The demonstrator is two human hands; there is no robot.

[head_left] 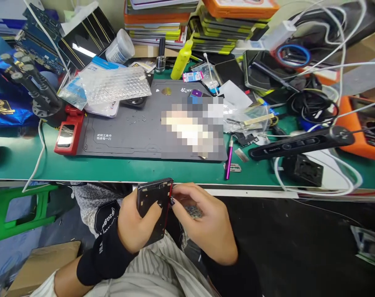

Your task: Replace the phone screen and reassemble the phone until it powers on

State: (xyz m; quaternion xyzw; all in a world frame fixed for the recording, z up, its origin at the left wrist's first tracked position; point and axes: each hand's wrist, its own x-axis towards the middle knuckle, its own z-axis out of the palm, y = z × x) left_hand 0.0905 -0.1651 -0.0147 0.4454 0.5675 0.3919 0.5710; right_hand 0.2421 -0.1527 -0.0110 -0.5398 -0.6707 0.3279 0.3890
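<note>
A dark smartphone (153, 206) with small pale patches on its face and a thin red line along its right edge is held over my lap, just off the bench's front edge. My left hand (138, 220) wraps round its left side, thumb lying across the face. At the red edge, the thumb and bent fingers of my right hand (209, 222) pinch the side of the phone. Whether something small is also between those fingertips cannot be seen. On the bench beyond lies a grey work mat (122, 132), its right part blurred out by large pixels.
A purple pen-like tool (228, 160) and a razor blade (235, 167) lie right of the mat. A black handheld tool (301, 142) rests among white cables. Bubble wrap (116, 84), a yellow bottle (181, 60) and stacked cases stand behind. A green stool (20, 210) is at lower left.
</note>
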